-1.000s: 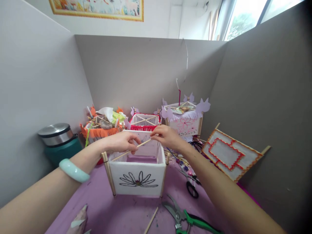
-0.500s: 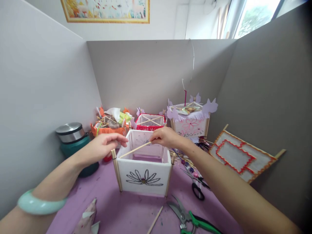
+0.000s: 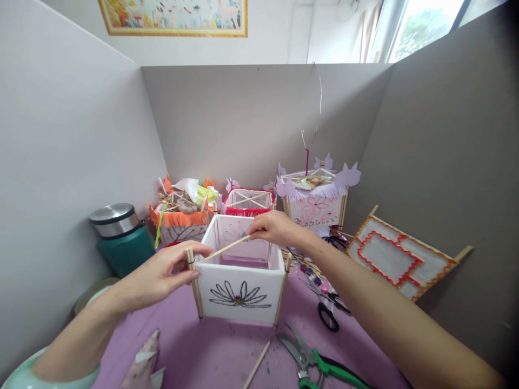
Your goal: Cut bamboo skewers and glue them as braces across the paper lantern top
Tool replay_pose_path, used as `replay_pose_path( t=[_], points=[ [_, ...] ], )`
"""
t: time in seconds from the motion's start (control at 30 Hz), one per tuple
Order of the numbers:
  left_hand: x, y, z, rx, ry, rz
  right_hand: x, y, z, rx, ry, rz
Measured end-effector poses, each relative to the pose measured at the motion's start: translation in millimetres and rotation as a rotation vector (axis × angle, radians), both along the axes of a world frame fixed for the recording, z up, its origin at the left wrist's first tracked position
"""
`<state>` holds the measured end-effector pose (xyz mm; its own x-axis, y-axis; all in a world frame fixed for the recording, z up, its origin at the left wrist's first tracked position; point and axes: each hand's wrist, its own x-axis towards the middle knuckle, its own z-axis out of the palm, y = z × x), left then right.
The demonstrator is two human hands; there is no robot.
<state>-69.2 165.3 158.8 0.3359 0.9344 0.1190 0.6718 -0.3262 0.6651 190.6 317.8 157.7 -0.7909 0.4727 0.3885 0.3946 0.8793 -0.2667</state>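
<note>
In front of me stands an open-topped white lantern frame (image 3: 243, 281) with wooden corner posts and a dark flower drawn on its near panel. My right hand (image 3: 275, 227) is closed in a pinch on the upper end of a thin wooden stick (image 3: 227, 248). The stick slants across the frame's opening, its lower end at the near left corner. My left hand (image 3: 170, 270) is closed around that corner, with fingers over the top and thumb on the outside by the post. Parts of its fingertips are hidden behind the corner.
Green-handled pruning shears (image 3: 312, 362), a loose stick (image 3: 257, 364) and scissors (image 3: 326, 313) lie on the purple tabletop (image 3: 219, 356). Decorated lanterns (image 3: 316, 208) stand behind, a teal flask (image 3: 121, 243) at left. A red-trimmed panel (image 3: 393, 259) leans at right. Grey partitions enclose the table.
My left hand has come down from above the opening onto the lantern frame's near left corner and closed there. My right hand still pinches the stick, nearly unmoved.
</note>
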Motion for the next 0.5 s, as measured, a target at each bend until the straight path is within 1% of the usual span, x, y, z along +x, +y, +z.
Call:
replay_pose_path(
  t=[0.23, 0.5],
  points=[
    [-3.9, 0.8, -2.8, 0.091, 0.058, -0.039, -0.3, 2.3, -1.9, -0.001, -0.006, -0.035],
    [-4.8, 4.7, -3.5, 0.116, 0.102, -0.055, -0.5, 2.4, -3.1, 0.022, -0.02, -0.034]
  ],
)
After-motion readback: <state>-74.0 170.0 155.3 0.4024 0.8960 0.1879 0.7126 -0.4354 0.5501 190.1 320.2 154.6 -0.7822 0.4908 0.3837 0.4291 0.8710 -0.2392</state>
